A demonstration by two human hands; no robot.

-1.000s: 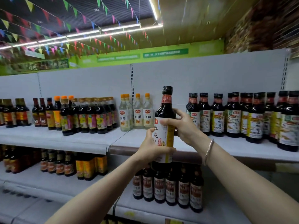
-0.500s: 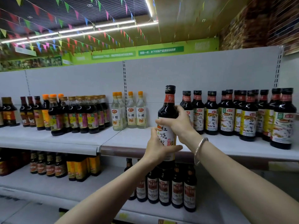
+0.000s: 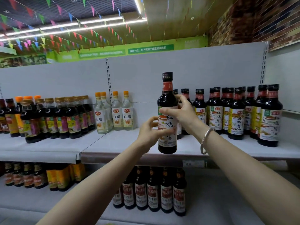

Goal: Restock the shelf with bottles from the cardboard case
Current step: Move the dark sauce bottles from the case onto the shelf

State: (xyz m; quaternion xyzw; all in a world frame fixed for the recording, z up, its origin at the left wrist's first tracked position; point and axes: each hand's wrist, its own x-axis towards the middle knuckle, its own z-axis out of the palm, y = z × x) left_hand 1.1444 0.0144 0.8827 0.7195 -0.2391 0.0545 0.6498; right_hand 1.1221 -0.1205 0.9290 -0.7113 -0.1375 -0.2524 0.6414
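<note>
Hands: left hand (image 3: 148,129) wraps the lower label of the dark bottle (image 3: 167,114); right hand (image 3: 179,112) curls round its shoulder from the right, so both grip the same bottle.
Bottle position: held upright in the air, its base level with the front lip of the shelf (image 3: 129,143), not yet set down.
Long axis: vertical, cap up, label toward the camera.
Direction to go: forward and slightly right, toward the row of matching dark bottles (image 3: 235,114).
Nearer hand: the right hand lies closer to that row, its fingers just beside the nearest standing bottle.
Open room: bare shelf between the clear vinegar bottles (image 3: 120,114) and the matching row.
Edges: the front lip must be cleared before lowering; likely risk is knocking the neighbour on the right.
Cardboard case: not in view.
</note>
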